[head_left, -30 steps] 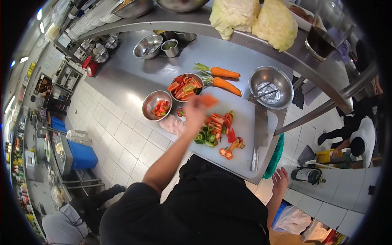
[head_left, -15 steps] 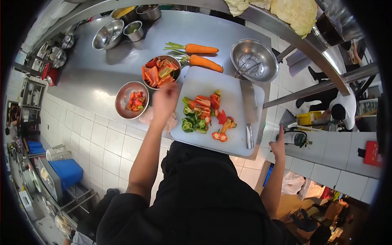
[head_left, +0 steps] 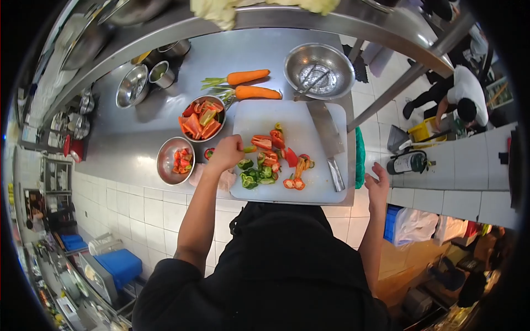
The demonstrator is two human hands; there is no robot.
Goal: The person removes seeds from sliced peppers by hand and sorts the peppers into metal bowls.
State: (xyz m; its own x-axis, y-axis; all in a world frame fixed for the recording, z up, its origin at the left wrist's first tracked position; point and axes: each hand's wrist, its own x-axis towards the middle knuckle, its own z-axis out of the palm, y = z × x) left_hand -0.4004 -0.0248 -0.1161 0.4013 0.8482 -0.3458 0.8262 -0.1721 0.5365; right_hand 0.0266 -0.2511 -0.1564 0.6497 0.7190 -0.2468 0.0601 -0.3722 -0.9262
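My left hand (head_left: 227, 152) is over the left edge of the white cutting board (head_left: 254, 118). Its fingers are closed at a yellow-green pepper piece (head_left: 250, 149); the grip is partly hidden. Beside the wrist shows a small red pepper piece (head_left: 208, 153). Red pepper pieces (head_left: 262, 142), green pepper pieces (head_left: 251, 178) and pepper cores (head_left: 298, 175) lie on the board. A cleaver (head_left: 327, 132) rests along its right side. Off the table's right edge, my right hand (head_left: 378, 185) has its fingers apart and holds nothing.
A bowl of large red pepper pieces (head_left: 202, 118) and a bowl with small red pieces (head_left: 175, 161) stand left of the board. Two carrots (head_left: 248, 76) lie behind it, near a steel bowl (head_left: 319, 71). A metal shelf rail (head_left: 309, 25) crosses above. A person (head_left: 466, 99) bends at right.
My left hand has moved from beside the large-pepper bowl down to the board's left edge, and its fingers meet a pepper piece. My right hand's fingers have spread. The head view has shifted.
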